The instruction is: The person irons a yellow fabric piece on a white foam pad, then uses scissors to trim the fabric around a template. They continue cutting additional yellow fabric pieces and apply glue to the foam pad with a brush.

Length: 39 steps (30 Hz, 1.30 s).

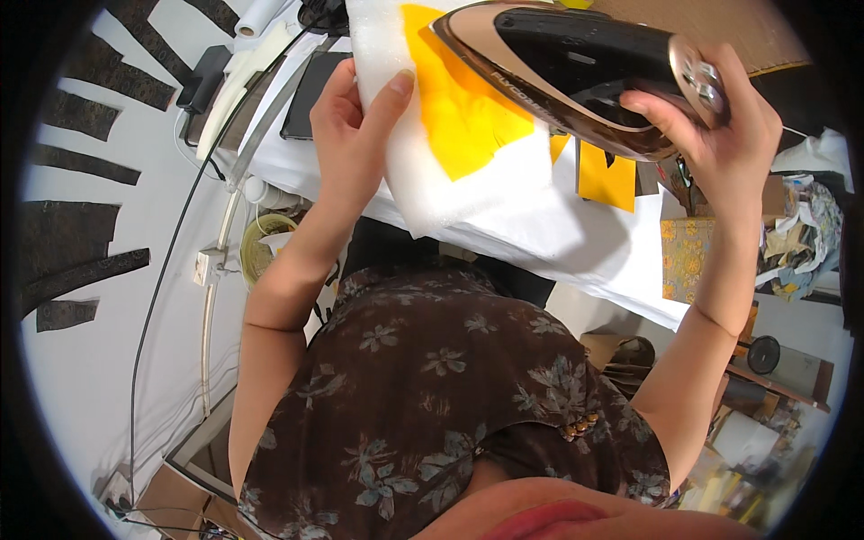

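Observation:
A white foam sheet (414,193) lies at the table's near edge with a crumpled yellow piece (459,135) on it. My left hand (360,130) grips the sheet's left edge, thumb on top and fingers curled. My right hand (706,135) is wrapped round the handle of a black and rose-gold iron (549,67), whose tip is over the top of the yellow piece; whether it touches cannot be seen. A flat yellow piece (607,184) lies below the iron, partly hidden.
The white-covered table (603,252) has a dark flat device (306,99) and cords at left. A green bin (256,256) stands below. Dark cut pieces (67,243) hang on the left wall. A patterned box (679,256) and piled fabric (801,234) sit at right.

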Each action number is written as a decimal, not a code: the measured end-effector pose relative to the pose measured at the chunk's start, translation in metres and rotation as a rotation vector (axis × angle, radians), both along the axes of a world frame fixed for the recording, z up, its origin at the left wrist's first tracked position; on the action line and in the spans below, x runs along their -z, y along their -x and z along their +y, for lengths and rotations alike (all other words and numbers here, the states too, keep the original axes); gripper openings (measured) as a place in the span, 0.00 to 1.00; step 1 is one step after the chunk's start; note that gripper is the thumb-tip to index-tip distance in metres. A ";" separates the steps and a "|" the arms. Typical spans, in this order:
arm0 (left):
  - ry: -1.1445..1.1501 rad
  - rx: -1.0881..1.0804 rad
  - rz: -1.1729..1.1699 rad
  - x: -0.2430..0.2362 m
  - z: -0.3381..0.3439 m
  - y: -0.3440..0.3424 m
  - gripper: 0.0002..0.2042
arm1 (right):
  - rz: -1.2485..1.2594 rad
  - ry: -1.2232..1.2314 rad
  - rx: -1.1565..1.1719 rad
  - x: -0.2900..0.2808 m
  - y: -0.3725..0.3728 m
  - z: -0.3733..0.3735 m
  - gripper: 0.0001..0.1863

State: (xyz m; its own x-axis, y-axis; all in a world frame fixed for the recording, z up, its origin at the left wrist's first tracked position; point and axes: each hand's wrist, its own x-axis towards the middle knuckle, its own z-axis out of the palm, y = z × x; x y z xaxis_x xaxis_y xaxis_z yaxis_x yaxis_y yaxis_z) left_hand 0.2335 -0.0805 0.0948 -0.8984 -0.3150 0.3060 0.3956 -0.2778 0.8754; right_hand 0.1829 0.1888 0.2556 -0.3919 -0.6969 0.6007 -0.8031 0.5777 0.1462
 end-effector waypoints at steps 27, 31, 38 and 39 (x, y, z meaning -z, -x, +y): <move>0.011 -0.061 0.081 0.008 0.000 -0.005 0.10 | -0.021 0.125 0.180 0.014 0.000 0.013 0.28; 0.040 -0.033 0.085 0.007 -0.001 -0.005 0.10 | -0.049 0.049 0.105 0.008 -0.007 0.006 0.29; 0.085 0.021 0.056 0.000 -0.005 -0.011 0.11 | -0.006 0.006 0.095 0.007 -0.008 0.013 0.29; 0.089 0.037 0.042 -0.001 -0.007 -0.012 0.11 | 0.001 0.000 0.083 0.006 -0.009 0.013 0.29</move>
